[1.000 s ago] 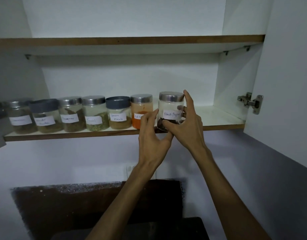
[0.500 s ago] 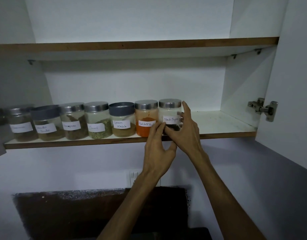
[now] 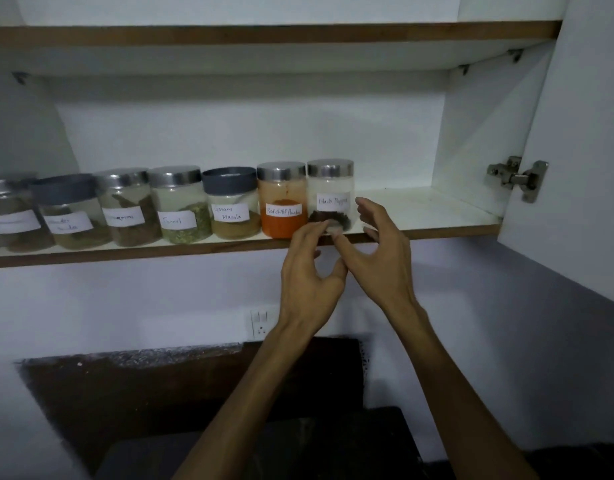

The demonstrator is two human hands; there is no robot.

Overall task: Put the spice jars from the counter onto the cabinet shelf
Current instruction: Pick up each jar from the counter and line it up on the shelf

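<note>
Black Pepper jar (image 3: 330,195): upright on the lower cabinet shelf (image 3: 433,211), rightmost in the row, steel lid on, dark peppercorns at the bottom. It stands just beside the Red Chilli Powder jar (image 3: 282,199); sides touching or nearly so, cannot tell which.

My left hand (image 3: 307,271): raised below and in front of the pepper jar, fingers loosely curled. Fingertips overlap the jar's base at the shelf edge; blurred, so contact cannot be confirmed. Nothing held.

My right hand (image 3: 380,258): just right of the jar, fingers spread and relaxed, clear of the glass, gripping nothing. Thumb points toward my left hand.

Rest of row, leftward: Garam Masala jar (image 3: 230,202) with grey lid, Fennel jar (image 3: 180,204), then three more jars with labels I cannot read reliably.

Surroundings: upper shelf (image 3: 264,34) above, open cabinet door (image 3: 582,133) at right with its hinge (image 3: 516,176), wall socket (image 3: 262,322) below the shelf.
</note>
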